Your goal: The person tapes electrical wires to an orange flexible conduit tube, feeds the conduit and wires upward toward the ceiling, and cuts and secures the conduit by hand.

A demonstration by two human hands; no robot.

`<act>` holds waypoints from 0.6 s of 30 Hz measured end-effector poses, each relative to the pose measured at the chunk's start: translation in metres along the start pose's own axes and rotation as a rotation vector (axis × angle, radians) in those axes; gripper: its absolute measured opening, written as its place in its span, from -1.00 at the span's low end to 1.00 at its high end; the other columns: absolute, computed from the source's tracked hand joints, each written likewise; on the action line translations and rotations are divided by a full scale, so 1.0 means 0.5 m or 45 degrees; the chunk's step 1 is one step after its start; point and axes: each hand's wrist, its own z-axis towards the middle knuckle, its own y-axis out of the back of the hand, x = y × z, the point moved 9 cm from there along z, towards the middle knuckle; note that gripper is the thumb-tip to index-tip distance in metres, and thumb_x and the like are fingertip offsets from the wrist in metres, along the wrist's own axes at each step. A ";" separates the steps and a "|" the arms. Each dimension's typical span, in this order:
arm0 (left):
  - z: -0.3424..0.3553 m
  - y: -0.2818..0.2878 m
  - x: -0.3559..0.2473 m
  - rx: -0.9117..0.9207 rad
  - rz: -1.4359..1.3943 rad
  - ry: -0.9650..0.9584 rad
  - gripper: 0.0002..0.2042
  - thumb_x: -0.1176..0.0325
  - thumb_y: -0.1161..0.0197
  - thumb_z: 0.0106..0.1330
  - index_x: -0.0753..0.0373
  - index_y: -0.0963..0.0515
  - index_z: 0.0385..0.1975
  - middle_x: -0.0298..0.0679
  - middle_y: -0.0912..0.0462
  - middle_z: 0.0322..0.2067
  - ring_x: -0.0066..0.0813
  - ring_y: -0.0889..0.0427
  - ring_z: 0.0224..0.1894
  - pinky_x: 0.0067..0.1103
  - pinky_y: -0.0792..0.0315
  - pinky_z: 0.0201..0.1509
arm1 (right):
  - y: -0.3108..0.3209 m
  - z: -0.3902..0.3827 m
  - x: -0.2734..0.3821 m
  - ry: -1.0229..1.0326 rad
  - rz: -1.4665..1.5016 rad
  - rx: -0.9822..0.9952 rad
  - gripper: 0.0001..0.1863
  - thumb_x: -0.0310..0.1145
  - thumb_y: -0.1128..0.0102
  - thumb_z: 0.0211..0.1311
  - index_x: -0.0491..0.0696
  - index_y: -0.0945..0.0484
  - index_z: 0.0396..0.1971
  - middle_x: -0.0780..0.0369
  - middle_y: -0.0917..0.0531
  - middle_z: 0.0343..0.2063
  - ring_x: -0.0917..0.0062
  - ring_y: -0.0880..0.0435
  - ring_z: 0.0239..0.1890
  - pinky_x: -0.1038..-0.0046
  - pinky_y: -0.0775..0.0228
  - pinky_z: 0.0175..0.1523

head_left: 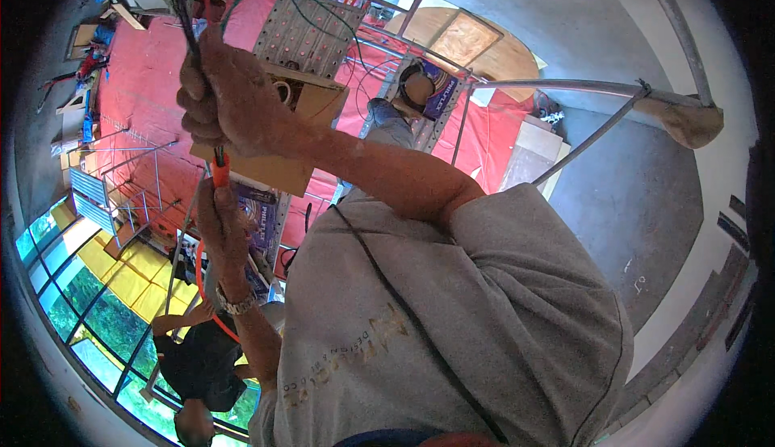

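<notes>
My right hand point(230, 96) is raised at the upper left, its fingers wrapped round a dark, thin cable-like strand point(192, 37) that runs up past the fist. Just below that fist, a short orange sleeve-like end point(219, 174) shows with dark strands coming out of its top. My left hand point(222, 225), with a metal-band watch point(236, 303) on the wrist, grips this orange piece from beneath. A thin orange tube or cable point(200, 273) hangs in a curve from the left hand past the forearm. The exact join inside my right fist is hidden.
Below me are perforated metal scaffold planks point(311, 33), an open cardboard box point(282, 174) and a blue printed box point(440, 92). Scaffold tubes point(557, 85) cross on the right. A person in dark clothes point(202, 366) is at lower left. Red covering point(145, 67) lies on the floor.
</notes>
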 end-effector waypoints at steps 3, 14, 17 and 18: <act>0.000 0.023 -0.016 -0.063 0.139 0.074 -0.74 0.21 0.01 0.61 0.31 -0.42 -0.16 -0.18 -0.45 -0.36 -0.26 -0.42 -0.36 -0.34 -0.36 -0.21 | 0.010 0.007 -0.026 -0.119 0.130 -0.110 -0.33 0.44 0.21 0.44 0.11 -0.30 -0.54 0.46 -0.12 -0.77 0.68 -0.01 -0.78 0.51 0.13 -0.68; 0.002 0.034 -0.110 -0.319 0.350 -0.461 -0.84 0.38 -0.22 0.46 0.33 -0.46 -0.16 0.11 -0.61 -0.35 0.22 -0.60 -0.33 -0.18 -0.39 -0.32 | -0.014 0.018 0.007 -0.064 -0.074 -0.119 -0.38 0.40 0.24 0.47 0.12 -0.28 -0.49 0.44 -0.11 -0.75 0.68 -0.01 -0.79 0.50 0.14 -0.69; 0.023 0.042 -0.066 0.000 -0.061 -0.224 -0.82 0.32 -0.22 0.48 0.31 -0.44 -0.21 0.07 -0.58 -0.37 0.10 -0.57 -0.38 -0.29 -0.40 -0.32 | -0.030 0.023 -0.016 -0.148 0.010 -0.006 -0.37 0.41 0.26 0.45 0.12 -0.26 -0.49 0.44 -0.07 -0.74 0.69 0.07 -0.77 0.51 0.22 -0.66; 0.024 0.016 -0.040 0.238 -0.354 -0.030 -0.81 0.31 -0.22 0.49 0.30 -0.43 -0.22 0.06 -0.55 -0.39 0.07 -0.55 -0.41 -0.31 -0.39 -0.32 | -0.039 0.025 -0.025 -0.192 0.058 0.054 -0.37 0.42 0.26 0.43 0.12 -0.26 -0.49 0.45 -0.06 -0.74 0.69 0.10 -0.76 0.51 0.25 -0.65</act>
